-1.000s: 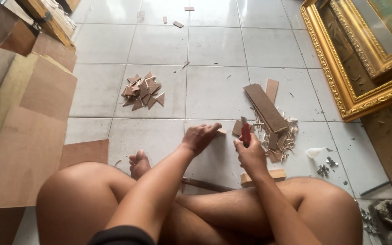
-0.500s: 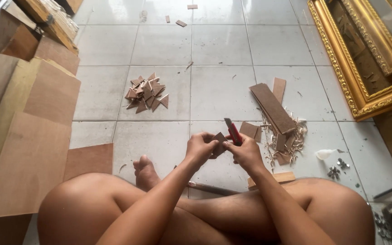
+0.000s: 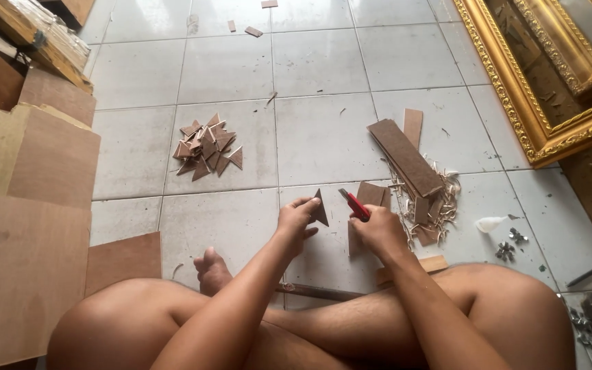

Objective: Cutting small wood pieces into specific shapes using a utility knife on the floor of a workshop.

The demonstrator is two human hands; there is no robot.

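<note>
On the tiled floor [image 3: 323, 137], a heap of cut triangles [image 3: 207, 147] is already gathered. Another triangular piece [image 3: 319, 209] is pinched in the left hand [image 3: 296, 220]; a red cutter [image 3: 355, 204] is gripped in the right hand [image 3: 378, 233]. Uncut strips [image 3: 405, 156] remain nearby.

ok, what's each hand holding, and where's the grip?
Left hand pinches a brown triangle piece by its lower left edge. Right hand grips a red cutter by the handle, its tip pointing up towards the triangle.
</note>
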